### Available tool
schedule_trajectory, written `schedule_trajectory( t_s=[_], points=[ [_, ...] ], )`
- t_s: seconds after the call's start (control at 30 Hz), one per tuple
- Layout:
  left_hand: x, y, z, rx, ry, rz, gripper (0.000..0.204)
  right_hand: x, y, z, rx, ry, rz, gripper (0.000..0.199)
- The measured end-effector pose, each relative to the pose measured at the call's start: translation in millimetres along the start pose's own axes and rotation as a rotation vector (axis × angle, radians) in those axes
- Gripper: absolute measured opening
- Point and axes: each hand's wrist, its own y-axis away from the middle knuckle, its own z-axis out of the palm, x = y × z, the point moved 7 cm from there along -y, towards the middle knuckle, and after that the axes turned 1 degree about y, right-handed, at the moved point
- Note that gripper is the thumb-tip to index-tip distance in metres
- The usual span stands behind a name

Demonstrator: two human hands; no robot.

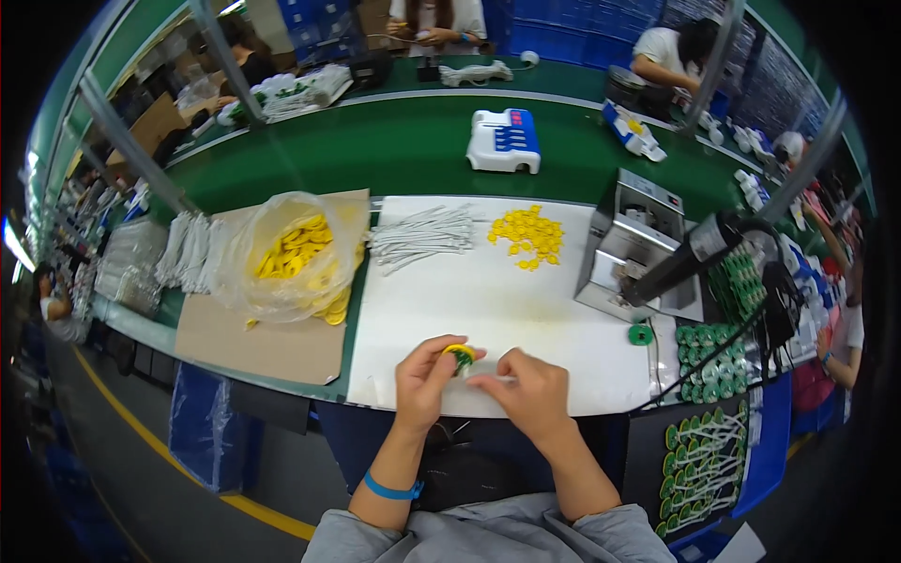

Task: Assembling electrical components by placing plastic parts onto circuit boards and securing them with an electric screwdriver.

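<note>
Just above the table's front edge, my left hand (419, 383) pinches a small round green circuit board with a yellow cap (459, 355) between thumb and fingers. Close by on its right, my right hand (537, 389) is closed, thumb against fingertips, on what looks like a thin white wire (505, 378) leading toward the board. The wire's far end is hidden by my fingers. Both hands are over the white work surface (450, 314). Farther back on it lie a bundle of white wires (427, 236) and a pile of small yellow parts (527, 236).
An open plastic bag (235, 272) of yellow discs rests on cardboard at left. A metal bench machine (638, 220) and a black cylindrical tool (685, 258) stand at right, beside green circuit boards (709, 361). A white-and-blue device (505, 141) sits on the green belt; people work beyond.
</note>
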Motion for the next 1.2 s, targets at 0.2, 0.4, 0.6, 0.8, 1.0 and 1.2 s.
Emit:
schedule_trajectory(
  t_s=[0.2,0.4,0.6,0.8,1.0,1.2],
  points=[
    [-12.0,29.7,35.7,-0.135,0.476,-0.234,0.039,8.5,24.9,-2.2,-0.015,-0.212,-0.194,0.054],
    [-53.5,42.3,47.0,-0.192,0.484,-0.216,0.046,19.0,61.9,-38.5,0.017,-0.063,-0.132,0.041],
    [-92.7,22.8,53.6,0.097,0.598,-0.341,0.039,44.7,105.0,-145.4,0.415,0.181,-0.136,0.044],
    [-93.8,43.1,125.3,-0.21,0.472,-0.237,0.025,59.0,125.2,-130.3,0.088,-0.228,0.227,0.05],
    [-98.5,48.2,173.5,-0.555,0.181,-0.175,0.04,69.5,147.4,-150.4,0.168,-0.177,0.267,0.023],
    [-89.3,10.8,170.0,-0.496,-0.601,0.229,0.067,160.4,242.7,-210.0,0.663,0.093,0.584,0.01]
  ],
)
